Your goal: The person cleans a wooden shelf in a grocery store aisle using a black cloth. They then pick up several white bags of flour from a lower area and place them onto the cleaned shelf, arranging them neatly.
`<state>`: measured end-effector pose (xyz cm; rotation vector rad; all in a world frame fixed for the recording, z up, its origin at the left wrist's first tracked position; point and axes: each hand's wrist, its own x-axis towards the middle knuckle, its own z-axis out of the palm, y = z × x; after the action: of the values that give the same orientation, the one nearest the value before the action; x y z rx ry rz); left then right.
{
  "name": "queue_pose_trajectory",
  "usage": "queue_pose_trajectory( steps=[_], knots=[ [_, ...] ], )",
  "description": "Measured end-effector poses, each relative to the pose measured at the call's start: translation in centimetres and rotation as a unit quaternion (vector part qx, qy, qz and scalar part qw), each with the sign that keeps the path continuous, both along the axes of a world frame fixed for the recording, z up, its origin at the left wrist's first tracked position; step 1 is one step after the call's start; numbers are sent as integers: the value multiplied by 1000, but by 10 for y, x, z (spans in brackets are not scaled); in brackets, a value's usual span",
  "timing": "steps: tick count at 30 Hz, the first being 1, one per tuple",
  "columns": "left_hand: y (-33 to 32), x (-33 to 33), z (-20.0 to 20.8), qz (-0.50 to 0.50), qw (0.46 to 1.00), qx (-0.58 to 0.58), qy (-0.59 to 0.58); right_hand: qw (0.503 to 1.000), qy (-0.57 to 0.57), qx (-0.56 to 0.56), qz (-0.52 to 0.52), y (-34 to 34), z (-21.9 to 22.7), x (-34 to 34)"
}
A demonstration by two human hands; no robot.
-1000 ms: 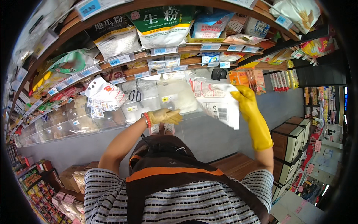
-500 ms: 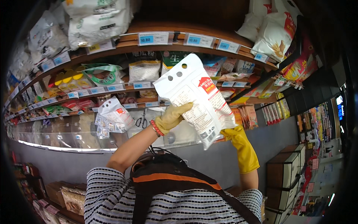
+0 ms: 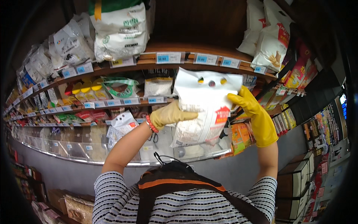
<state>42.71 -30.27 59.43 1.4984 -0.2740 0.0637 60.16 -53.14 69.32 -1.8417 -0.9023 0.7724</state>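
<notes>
At twelve o'clock, the bag (image 3: 201, 125) was gripped by the left hand (image 3: 166, 115) at its nine o'clock and the right hand (image 3: 249, 102) at two; both sides were best squeezed gently.

Left forearm (image 3: 128, 146) slants inward, gloved left grip (image 3: 167, 115) with thumb (image 3: 190, 115) extended; right forearm (image 3: 267, 160) steeper, gloved right grip (image 3: 245, 101) curled, higher.
</notes>
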Motion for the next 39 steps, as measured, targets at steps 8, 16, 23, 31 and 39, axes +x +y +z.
queue_pose_trajectory(
  steps=[8, 16, 23, 31, 39],
  knots=[
    [22, -7, 33, -26, 998, 55, -17, 994, -95, -44, -43, 16, 56, -44],
    [72, 18, 88, 176, 971, 18, -160, 918, -73, 299, -252, 52, 157, -21],
    [114, -10, 74, 508, 813, 111, -262, 642, -720, 46, -259, 110, 229, 87],
    [139, -20, 53, 474, 804, 246, -261, 655, -720, 35, -225, 233, 201, 154],
    [135, -22, 65, 454, 833, 216, -231, 803, -580, 5, -139, 358, 156, 184]
  ],
)
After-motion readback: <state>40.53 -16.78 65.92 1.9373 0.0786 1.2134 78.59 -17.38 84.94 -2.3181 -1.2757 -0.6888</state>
